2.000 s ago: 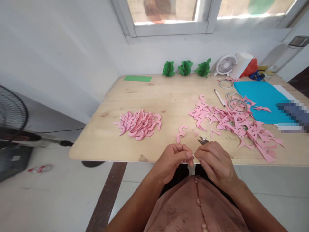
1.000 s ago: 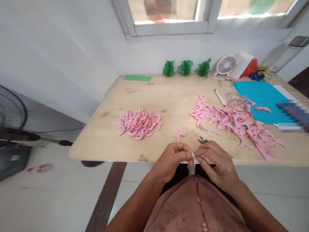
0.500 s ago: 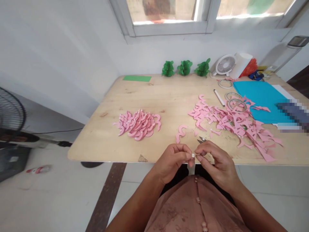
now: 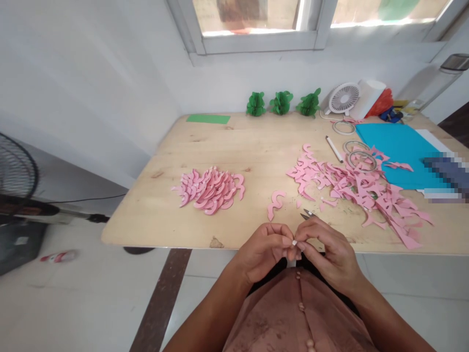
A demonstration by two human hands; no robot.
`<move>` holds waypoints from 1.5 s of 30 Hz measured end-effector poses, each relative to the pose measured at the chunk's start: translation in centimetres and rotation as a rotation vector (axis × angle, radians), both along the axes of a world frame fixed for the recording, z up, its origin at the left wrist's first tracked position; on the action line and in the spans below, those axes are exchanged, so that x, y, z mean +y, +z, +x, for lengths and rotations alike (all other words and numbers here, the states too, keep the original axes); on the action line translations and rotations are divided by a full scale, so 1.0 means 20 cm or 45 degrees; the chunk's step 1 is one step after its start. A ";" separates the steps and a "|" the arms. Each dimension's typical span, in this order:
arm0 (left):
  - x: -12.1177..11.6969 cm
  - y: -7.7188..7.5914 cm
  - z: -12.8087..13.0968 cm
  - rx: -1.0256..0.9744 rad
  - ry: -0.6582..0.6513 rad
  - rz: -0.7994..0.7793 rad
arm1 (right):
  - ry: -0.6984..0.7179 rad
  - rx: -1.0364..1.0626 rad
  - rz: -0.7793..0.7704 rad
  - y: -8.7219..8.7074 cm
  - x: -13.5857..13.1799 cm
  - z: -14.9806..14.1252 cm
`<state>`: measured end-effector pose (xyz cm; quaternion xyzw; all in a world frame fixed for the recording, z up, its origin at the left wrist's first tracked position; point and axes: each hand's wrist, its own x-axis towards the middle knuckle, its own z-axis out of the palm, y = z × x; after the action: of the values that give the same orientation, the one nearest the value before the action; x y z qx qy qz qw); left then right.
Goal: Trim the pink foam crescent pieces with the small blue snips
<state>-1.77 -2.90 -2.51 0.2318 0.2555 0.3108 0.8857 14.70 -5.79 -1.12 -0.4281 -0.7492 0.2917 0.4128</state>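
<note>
My left hand point(image 4: 269, 247) pinches a small white piece point(image 4: 294, 243), which looks like a bit of tape, between thumb and fingertips just past the table's front edge. My right hand point(image 4: 328, 249) meets it there, thumb and forefinger closed at the same piece. Partly hidden behind the right fingers lie scissors point(image 4: 307, 213), their blade tips showing. A single wavy pink paper cutout point(image 4: 275, 203) lies on the table in front of my hands. Farther left is a pile of similar pink cutouts point(image 4: 212, 190), several with pale patches on them.
Pink paper scraps point(image 4: 359, 186) spread over the right side, with tape rolls point(image 4: 362, 160) among them. A white pen point(image 4: 334, 148) and blue sheets point(image 4: 399, 142) lie beyond. Green paper shapes point(image 4: 281, 103), a small white fan point(image 4: 343, 99) and a green strip point(image 4: 208, 119) sit along the back.
My right fingertips have come in against the white piece, closing the small gap between the hands. Both hands sit slightly lower in view. The things on the table stay put.
</note>
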 end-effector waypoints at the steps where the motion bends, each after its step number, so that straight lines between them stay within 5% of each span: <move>1: 0.00 0.00 0.00 -0.013 0.003 -0.009 | 0.008 -0.006 -0.002 0.00 0.00 0.00; 36: 0.07 -0.05 0.02 -0.121 0.056 -0.148 | 0.054 -0.250 0.429 -0.04 0.11 0.01; 45: 0.05 -0.05 0.03 0.028 0.094 -0.062 | -0.001 -0.213 0.365 -0.06 0.09 0.00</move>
<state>-1.09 -1.83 -3.41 0.2042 0.2810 0.3344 0.8761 14.80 -3.93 -2.33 -0.3881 -0.8146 0.1450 0.4060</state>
